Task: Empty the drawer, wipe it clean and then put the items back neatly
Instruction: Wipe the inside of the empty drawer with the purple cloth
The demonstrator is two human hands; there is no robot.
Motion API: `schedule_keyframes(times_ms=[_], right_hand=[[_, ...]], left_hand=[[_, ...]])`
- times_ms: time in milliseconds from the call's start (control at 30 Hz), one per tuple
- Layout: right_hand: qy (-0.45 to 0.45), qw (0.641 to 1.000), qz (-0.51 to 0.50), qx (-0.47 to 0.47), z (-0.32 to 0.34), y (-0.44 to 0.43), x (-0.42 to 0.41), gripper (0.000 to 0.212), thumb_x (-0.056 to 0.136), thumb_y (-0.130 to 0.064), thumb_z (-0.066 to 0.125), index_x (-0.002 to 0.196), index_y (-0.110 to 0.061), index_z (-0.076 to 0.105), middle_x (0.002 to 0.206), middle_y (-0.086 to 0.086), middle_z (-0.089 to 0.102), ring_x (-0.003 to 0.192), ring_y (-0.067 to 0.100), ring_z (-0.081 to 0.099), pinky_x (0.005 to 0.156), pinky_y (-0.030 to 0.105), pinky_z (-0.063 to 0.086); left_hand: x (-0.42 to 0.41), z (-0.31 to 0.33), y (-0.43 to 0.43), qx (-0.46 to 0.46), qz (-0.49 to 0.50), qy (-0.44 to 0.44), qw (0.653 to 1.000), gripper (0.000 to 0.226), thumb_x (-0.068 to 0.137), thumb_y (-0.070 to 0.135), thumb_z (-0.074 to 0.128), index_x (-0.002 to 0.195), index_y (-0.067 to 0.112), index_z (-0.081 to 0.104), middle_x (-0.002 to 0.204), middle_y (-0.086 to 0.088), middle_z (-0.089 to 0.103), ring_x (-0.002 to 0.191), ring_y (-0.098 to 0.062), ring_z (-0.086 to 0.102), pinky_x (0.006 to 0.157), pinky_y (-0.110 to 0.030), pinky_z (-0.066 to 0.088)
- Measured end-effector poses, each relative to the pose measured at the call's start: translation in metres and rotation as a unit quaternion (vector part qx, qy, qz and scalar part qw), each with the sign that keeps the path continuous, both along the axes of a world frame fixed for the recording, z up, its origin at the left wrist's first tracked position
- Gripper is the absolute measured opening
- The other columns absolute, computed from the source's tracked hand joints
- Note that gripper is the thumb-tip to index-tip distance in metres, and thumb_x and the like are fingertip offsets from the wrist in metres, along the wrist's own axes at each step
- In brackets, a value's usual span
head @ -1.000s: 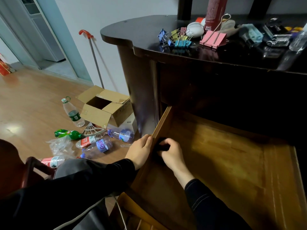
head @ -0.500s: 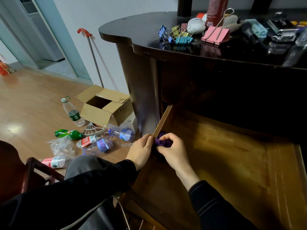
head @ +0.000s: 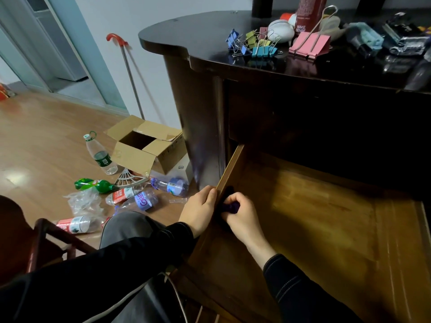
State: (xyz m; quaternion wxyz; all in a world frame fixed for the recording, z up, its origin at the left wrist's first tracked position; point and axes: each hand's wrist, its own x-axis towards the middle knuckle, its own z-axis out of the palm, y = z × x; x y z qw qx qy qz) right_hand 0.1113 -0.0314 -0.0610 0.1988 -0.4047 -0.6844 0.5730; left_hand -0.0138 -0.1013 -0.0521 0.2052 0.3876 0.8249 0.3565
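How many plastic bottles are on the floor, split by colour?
Clear bottle with green label: 1
Green bottle: 1
Red-labelled bottles: 2
Blue- or purple-labelled bottles: 2
Total: 6

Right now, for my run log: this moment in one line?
wiping | right hand grips purple cloth inside drawer | left hand holds drawer's side

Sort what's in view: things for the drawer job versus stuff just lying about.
Job: drawer, pulled open; purple cloth gripped by the right hand; left hand holding the drawer's side; binder clips on the desktop.

Lying about: plastic bottles and cardboard box on the floor; red-handled pole.
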Motion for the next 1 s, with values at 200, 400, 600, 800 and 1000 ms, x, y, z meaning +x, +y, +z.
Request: schedule_keyframes(times_ms=[200, 400, 600, 800, 1000], right_hand=[[-0.014, 1.0, 0.014, -0.02, 0.003, 0.004, 0.002, 0.025, 0.083, -0.003, 0.073, 0.099, -0.021, 0.066, 0.103, -0.001, 0.067, 0.095, 0.015, 0.064, 0.071, 0.02, 0.054], [-0.016, 0.999, 0.025, 0.011, -0.003, -0.004, 0.002, 0.025, 0.082, -0.001, 0.072, 0.095, -0.021, 0.062, 0.11, 0.001, 0.06, 0.096, 0.013, 0.06, 0.077, 0.023, 0.054], [-0.014, 0.999, 0.038, -0.011, 0.005, 0.003, 0.004, 0.025, 0.082, -0.005, 0.075, 0.098, -0.022, 0.066, 0.103, -0.003, 0.068, 0.096, 0.015, 0.064, 0.077, 0.025, 0.058], [-0.03, 0.998, 0.045, 0.013, 0.0, -0.004, 0.003, 0.024, 0.083, -0.002, 0.072, 0.096, -0.02, 0.062, 0.112, 0.004, 0.061, 0.1, 0.017, 0.06, 0.078, 0.023, 0.052], [-0.009, 0.999, 0.04, 0.005, 0.008, 0.001, 0.004, 0.025, 0.078, -0.005, 0.074, 0.093, -0.023, 0.066, 0.101, -0.002, 0.067, 0.094, 0.016, 0.064, 0.067, 0.018, 0.052]], left_hand=[[0.0, 0.0, 0.0, 0.01, 0.015, -0.041, 0.999, 0.031, 0.107, 0.042, 0.035, 0.12, 0.029, 0.059, 0.108, 0.012, 0.055, 0.098, -0.005, 0.048, 0.088, -0.02, 0.029], [0.0, 0.001, 0.001, 0.005, 0.015, -0.043, 0.999, 0.027, 0.107, 0.041, 0.034, 0.11, 0.03, 0.059, 0.104, 0.011, 0.058, 0.092, -0.005, 0.053, 0.086, -0.023, 0.031], [0.001, 0.002, 0.001, -0.003, 0.026, -0.064, 0.998, 0.037, 0.107, 0.042, 0.033, 0.129, 0.024, 0.057, 0.114, 0.01, 0.054, 0.106, -0.008, 0.049, 0.094, -0.022, 0.029], [0.002, 0.006, 0.001, 0.0, 0.02, -0.068, 0.997, 0.028, 0.108, 0.04, 0.033, 0.117, 0.027, 0.057, 0.11, 0.009, 0.057, 0.103, -0.009, 0.053, 0.092, -0.023, 0.032], [0.004, 0.007, 0.001, 0.007, 0.02, -0.087, 0.996, 0.016, 0.108, 0.039, 0.035, 0.107, 0.035, 0.051, 0.108, 0.009, 0.056, 0.097, -0.004, 0.051, 0.093, -0.024, 0.032]])
